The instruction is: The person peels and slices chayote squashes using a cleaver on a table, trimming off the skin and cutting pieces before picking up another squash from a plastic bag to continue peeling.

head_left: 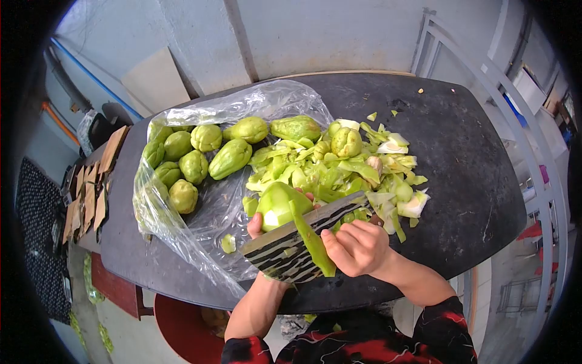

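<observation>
My left hand [255, 225], partly hidden behind the blade, is wrapped round a partly peeled chayote [274, 203]. Fingertips show at both sides of the fruit. In my right hand [359, 247] is a cleaver [267, 250] with a broad, dark-striped blade, its fingers closed round the mostly hidden handle. The blade lies against the near side of the chayote. A long green strip of peel [312, 241] hangs across the blade, down beside my right thumb. Behind the hands is a heap of peelings [330, 173], with a chayote [347, 142] on top.
A clear plastic bag [176, 227] lies open on the dark table [461, 182], holding several unpeeled chayotes [230, 159]. Below the table's front edge stands a red tub [182, 327]. A white metal railing [533, 158] runs along the right, and cardboard pieces [88, 194] are at left.
</observation>
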The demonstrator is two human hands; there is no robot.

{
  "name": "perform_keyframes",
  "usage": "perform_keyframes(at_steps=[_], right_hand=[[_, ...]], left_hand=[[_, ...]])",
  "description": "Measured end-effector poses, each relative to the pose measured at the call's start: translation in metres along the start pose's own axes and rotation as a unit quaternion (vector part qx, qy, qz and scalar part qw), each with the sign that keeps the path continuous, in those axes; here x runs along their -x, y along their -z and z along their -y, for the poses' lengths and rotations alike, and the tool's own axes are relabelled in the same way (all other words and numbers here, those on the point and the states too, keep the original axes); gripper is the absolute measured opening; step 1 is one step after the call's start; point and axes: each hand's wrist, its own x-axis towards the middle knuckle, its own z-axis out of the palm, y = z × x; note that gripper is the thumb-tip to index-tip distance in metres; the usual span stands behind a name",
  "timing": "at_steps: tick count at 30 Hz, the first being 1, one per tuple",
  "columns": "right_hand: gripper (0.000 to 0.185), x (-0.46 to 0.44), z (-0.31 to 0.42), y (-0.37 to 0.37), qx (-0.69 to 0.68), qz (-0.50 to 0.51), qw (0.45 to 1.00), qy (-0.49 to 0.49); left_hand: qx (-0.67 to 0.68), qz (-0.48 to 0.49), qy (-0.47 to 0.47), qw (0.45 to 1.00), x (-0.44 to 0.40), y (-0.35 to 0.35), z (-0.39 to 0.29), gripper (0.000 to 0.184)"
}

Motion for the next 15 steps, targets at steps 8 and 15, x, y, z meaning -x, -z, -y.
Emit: perform_keyframes(at_steps=[8, 15], right_hand=[[0.012, 0.004, -0.01, -0.002, 0.013, 0.022, 0.999, -0.022], [0.012, 0.006, -0.014, 0.003, 0.011, 0.051, 0.995, -0.083]], left_hand=[[-0.02, -0.002, -0.014, 1.0, 0.002, 0.011, -0.003, 0.076], [-0.085, -0.083, -0.08, 0.99, 0.002, 0.004, -0.012, 0.08]])
